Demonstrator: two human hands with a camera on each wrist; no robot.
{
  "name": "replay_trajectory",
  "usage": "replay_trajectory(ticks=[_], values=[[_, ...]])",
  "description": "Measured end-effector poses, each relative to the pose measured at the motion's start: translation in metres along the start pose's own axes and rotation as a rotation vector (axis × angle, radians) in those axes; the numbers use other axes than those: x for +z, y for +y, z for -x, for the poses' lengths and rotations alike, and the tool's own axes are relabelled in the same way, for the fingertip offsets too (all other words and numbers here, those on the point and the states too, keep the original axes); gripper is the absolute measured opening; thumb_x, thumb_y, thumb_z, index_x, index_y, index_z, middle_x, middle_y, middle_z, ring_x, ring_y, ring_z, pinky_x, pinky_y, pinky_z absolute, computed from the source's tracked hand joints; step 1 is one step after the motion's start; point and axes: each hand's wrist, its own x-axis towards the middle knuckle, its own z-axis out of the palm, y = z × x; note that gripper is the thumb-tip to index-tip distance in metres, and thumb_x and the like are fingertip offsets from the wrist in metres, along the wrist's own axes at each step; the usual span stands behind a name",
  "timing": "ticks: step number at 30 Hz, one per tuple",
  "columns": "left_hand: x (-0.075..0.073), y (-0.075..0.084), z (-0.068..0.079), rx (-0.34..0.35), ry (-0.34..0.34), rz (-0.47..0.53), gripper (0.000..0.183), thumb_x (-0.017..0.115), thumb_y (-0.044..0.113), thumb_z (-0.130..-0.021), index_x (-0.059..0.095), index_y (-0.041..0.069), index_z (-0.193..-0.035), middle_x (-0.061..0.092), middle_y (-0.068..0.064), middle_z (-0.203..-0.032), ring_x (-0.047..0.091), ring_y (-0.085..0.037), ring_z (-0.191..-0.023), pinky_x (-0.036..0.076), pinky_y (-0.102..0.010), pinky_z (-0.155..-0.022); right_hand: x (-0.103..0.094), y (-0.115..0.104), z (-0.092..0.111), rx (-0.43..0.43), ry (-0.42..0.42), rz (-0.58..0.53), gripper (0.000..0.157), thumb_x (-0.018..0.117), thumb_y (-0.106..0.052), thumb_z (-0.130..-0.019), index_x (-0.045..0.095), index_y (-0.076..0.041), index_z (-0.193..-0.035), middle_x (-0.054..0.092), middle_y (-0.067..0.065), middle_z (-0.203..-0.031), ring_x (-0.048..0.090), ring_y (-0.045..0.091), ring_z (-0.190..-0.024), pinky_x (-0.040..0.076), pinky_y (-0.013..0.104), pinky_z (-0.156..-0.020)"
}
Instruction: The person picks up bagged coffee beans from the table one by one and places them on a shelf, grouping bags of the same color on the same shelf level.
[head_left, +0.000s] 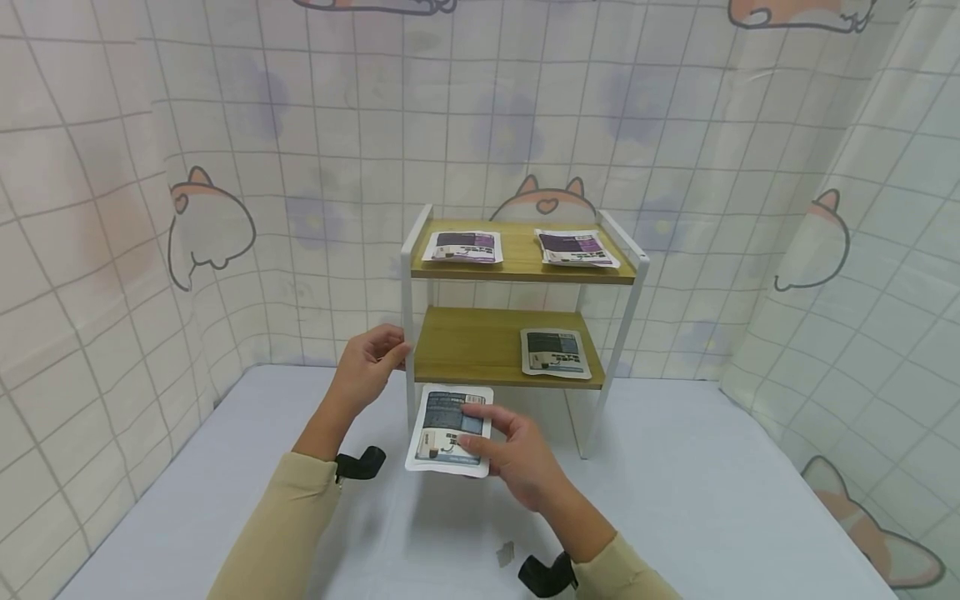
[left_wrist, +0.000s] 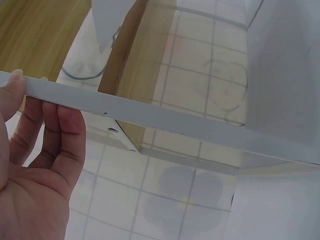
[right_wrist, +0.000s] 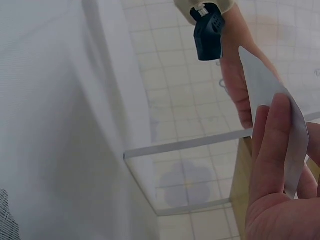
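Observation:
In the head view my right hand holds a flat white-edged pouch with a dark blue printed label, the thumb on its face. It is in front of the shelf rack's lower board. The right wrist view shows the pouch's plain back, with fingers laid along it. My left hand is at the rack's left post. In the left wrist view, thumb and curled fingers pinch this white post from both sides.
Two purple-labelled pouches, one on the left and one on the right, lie on the upper board. Another blue-labelled pouch lies at the lower board's right. A small grey scrap is on the white table. Patterned curtains surround it.

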Motion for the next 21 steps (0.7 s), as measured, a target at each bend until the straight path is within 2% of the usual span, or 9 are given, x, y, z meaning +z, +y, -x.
replay_trajectory(ticks=[4, 12, 19, 21], values=[[0.001, 0.006, 0.001, -0.015, 0.000, -0.013, 0.020, 0.063, 0.014, -0.102, 0.068, 0.001, -0.116, 0.073, -0.023, -0.111, 0.072, -0.035, -0.096, 0.062, -0.041, -0.088, -0.001, -0.002, -0.003, -0.002, -0.003, -0.010, 0.051, 0.080, -0.018, -0.090, 0.065, -0.019, -0.139, 0.048, 0.014, -0.152, 0.073, 0.026, -0.102, 0.063, 0.040, -0.086], [-0.001, 0.034, 0.010, -0.020, -0.015, -0.014, 0.020, 0.061, 0.009, -0.103, 0.066, -0.005, -0.116, 0.070, -0.030, -0.113, 0.072, -0.039, -0.096, 0.060, -0.052, -0.092, -0.002, -0.004, -0.008, -0.017, -0.024, -0.029, 0.051, 0.078, -0.017, -0.091, 0.063, -0.018, -0.140, 0.047, 0.015, -0.152, 0.073, 0.026, -0.102, 0.063, 0.042, -0.083], [0.001, 0.007, 0.002, -0.013, -0.006, 0.005, 0.021, 0.061, 0.012, -0.103, 0.066, -0.002, -0.119, 0.071, -0.027, -0.114, 0.071, -0.039, -0.098, 0.059, -0.055, -0.092, -0.003, -0.005, -0.011, -0.013, -0.027, -0.053, 0.050, 0.077, -0.015, -0.092, 0.063, -0.018, -0.141, 0.045, 0.015, -0.153, 0.073, 0.027, -0.100, 0.064, 0.041, -0.079], [0.001, 0.003, 0.001, -0.007, -0.002, 0.006, 0.021, 0.062, 0.014, -0.103, 0.067, 0.001, -0.118, 0.072, -0.025, -0.113, 0.072, -0.037, -0.097, 0.060, -0.053, -0.092, -0.003, -0.006, -0.013, -0.011, -0.025, -0.063, 0.050, 0.077, -0.014, -0.093, 0.063, -0.018, -0.141, 0.044, 0.015, -0.154, 0.073, 0.028, -0.100, 0.064, 0.041, -0.078]])
